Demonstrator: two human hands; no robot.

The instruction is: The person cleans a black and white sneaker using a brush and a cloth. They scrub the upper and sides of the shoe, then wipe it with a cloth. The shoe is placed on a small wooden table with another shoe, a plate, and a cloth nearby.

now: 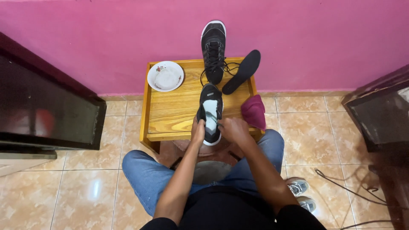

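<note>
Black shoe point(210, 114) with pale blue inside on a honey-yellow wooden desk point(170, 113); white flower-rimmed plate point(165, 76) at its far-left corner, maroon cloth point(254, 111) at the right edge.

Two black shoes up here: one point(211, 113) near the tabletop point(174, 115) edge, one point(213, 51) leaning on the wall. One loose black insole point(242, 71). One white saucer point(165, 76). One maroon cloth point(254, 111). Two grey sneakers point(301, 194) on the floor. Two hands point(198, 130) in frame.

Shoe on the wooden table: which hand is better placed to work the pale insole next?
Probably the right hand: its fingers are at the pale insole, while the left hand steadies the shoe.
</note>
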